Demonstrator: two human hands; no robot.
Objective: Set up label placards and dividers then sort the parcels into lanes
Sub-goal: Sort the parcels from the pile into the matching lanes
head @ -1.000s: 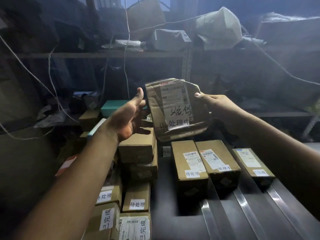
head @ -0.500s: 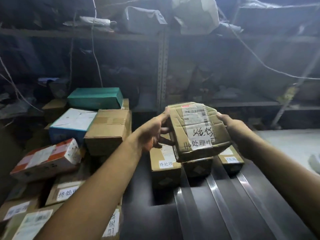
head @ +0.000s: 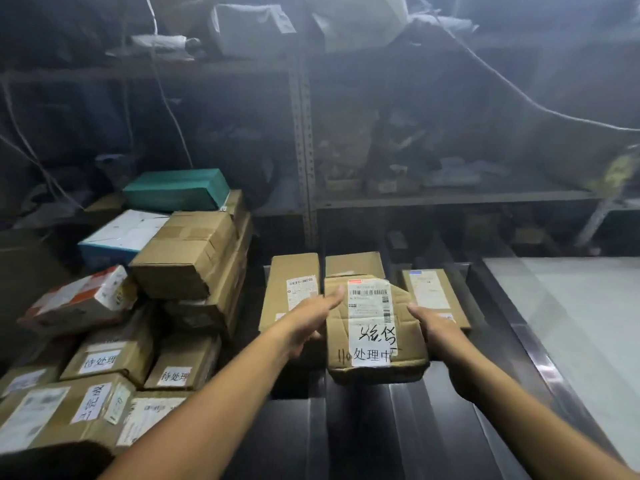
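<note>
Metal shelving (head: 304, 133), white bags (head: 249, 29) on top shelf

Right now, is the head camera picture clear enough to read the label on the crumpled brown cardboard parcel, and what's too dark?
Head view: dim and hazy; the crumpled brown cardboard parcel, held by the left hand and right hand, is sharp, its white label legible; the grey metal shelving behind is veiled in haze; the pale surface at right is brightest.

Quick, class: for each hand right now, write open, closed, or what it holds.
Left hand: grips the left edge of the crumpled brown cardboard parcel with white labels.
Right hand: grips the same parcel's right edge.
</note>
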